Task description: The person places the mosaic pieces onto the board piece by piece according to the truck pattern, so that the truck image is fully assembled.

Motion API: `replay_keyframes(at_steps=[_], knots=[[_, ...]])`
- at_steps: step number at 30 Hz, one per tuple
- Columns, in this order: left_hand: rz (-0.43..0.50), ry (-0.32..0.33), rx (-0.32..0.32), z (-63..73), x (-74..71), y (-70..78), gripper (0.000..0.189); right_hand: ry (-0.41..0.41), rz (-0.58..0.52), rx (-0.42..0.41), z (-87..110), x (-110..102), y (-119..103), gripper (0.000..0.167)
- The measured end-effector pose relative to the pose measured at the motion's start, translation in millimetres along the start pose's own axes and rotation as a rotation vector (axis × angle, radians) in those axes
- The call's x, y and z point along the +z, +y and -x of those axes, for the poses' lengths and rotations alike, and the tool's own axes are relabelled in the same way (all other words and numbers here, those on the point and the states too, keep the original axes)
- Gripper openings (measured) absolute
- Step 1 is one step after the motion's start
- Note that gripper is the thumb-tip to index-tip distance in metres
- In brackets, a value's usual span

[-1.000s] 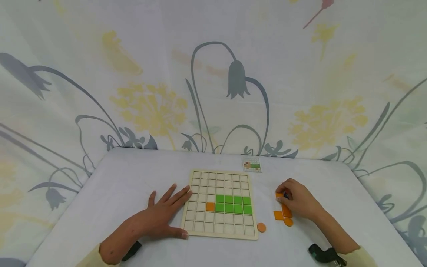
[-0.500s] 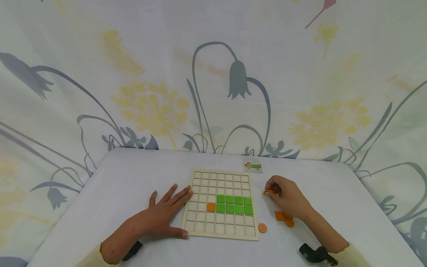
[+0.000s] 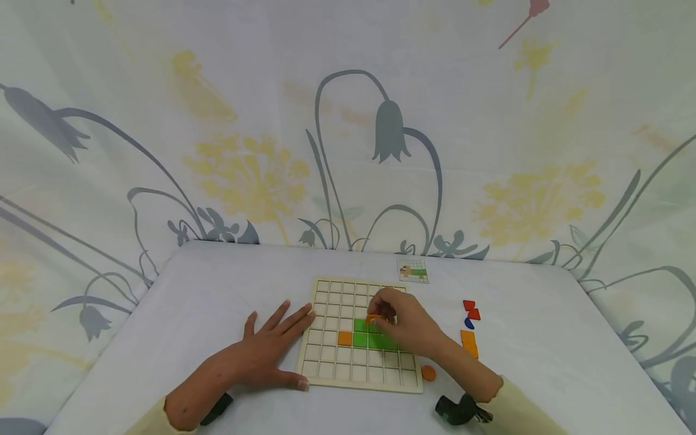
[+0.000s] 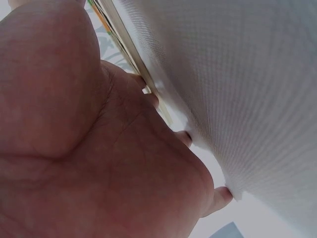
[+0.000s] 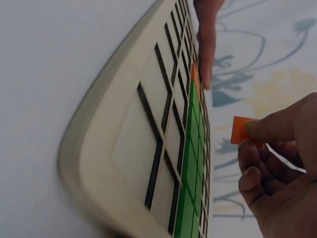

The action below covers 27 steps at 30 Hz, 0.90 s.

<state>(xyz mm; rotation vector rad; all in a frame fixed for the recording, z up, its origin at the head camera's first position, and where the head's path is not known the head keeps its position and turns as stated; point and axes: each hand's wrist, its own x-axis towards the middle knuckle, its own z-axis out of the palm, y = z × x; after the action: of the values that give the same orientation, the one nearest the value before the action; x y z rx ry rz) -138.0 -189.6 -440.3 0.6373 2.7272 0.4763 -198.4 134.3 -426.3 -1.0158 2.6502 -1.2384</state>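
Note:
A pale gridded board point(image 3: 326, 370) lies on the white table. Set in it are an orange square tile point(image 3: 345, 338) and two rows of green tiles point(image 3: 360, 340), some covered by my right hand point(image 3: 408, 323). That hand pinches another orange square tile point(image 5: 240, 130) between thumb and fingertips; in the right wrist view the tile is held clear above the board. My left hand point(image 3: 263, 356) is spread flat beside the board, fingertips touching its left edge and thumb near the lower left corner. The left wrist view shows mostly the palm point(image 4: 129, 163).
A small picture card point(image 3: 413, 270) lies behind the board. Close to the lower right corner is an orange disc point(image 3: 428, 373). Further right are red pieces point(image 3: 469, 305), a blue piece point(image 3: 469, 323) and orange pieces point(image 3: 469, 343), partly hidden by the right forearm.
My right hand has picked up an orange tile from the loose pieces and carried it left over the board, uncovering the red and blue pieces. The left hand has stayed put.

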Motion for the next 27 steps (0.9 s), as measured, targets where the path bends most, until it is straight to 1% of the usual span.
replay_keyframes(at_steps=[4,9,14,18,22,27], knots=[[-0.006,-0.001,0.000,0.4,0.3,0.4,0.121,-0.024,-0.002,-0.015,-10.5,15,-9,0.014],[-0.007,0.001,0.007,1.5,-1.2,1.1,0.120,-0.039,-0.008,-0.018,-22.9,29,-15,0.012],[0.000,-0.002,0.006,2.4,-2.3,2.0,0.120,-0.049,-0.030,0.014,-33.3,42,-19,0.013],[0.001,-0.004,0.007,3.0,-2.2,1.8,0.119,-0.088,-0.031,0.037,-40.0,50,-21,0.013],[0.011,-0.002,0.010,3.1,-2.7,1.3,0.119,-0.107,-0.008,0.041,-42.7,55,-24,0.013],[0.005,-0.002,0.017,2.4,-2.6,0.5,0.118,-0.092,0.042,0.027,-40.2,58,-26,0.012]])
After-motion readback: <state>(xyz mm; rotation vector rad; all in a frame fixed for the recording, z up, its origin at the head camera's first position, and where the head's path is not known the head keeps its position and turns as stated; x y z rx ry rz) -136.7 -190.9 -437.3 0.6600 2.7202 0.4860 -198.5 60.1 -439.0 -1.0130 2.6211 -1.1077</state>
